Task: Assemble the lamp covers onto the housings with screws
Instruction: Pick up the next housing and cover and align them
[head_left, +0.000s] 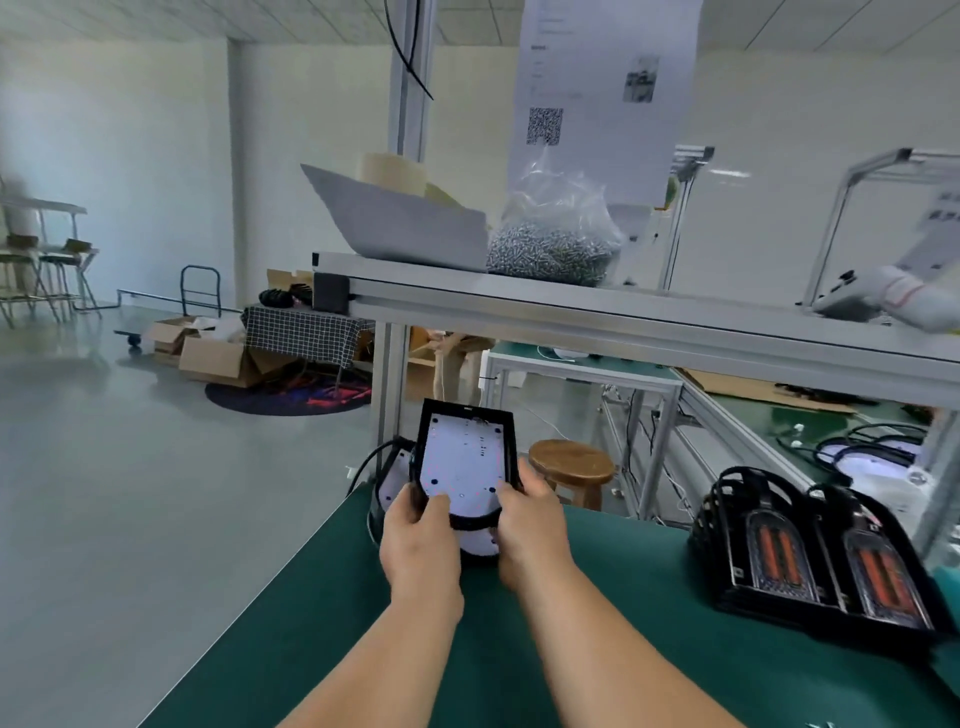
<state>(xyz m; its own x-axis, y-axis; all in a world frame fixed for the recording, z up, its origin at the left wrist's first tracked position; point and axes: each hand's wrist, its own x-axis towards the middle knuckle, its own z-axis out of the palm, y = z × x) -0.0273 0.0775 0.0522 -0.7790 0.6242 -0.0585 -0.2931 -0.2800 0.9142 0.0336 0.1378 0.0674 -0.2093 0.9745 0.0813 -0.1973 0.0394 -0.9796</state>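
A black lamp housing with a white LED board inside is tilted up above the far left corner of the green table. My left hand grips its near left edge, thumb on the white board. My right hand grips its near right edge. Under it lies another white-faced housing, mostly hidden. Two black lamp covers with orange-red inserts lie side by side at the table's right. A clear bag of silver screws sits on the shelf above.
An aluminium shelf spans above the table, carrying a grey bin and a white tool at the right. A wooden stool stands beyond the table edge. More housings and cables lie on the neighbouring bench.
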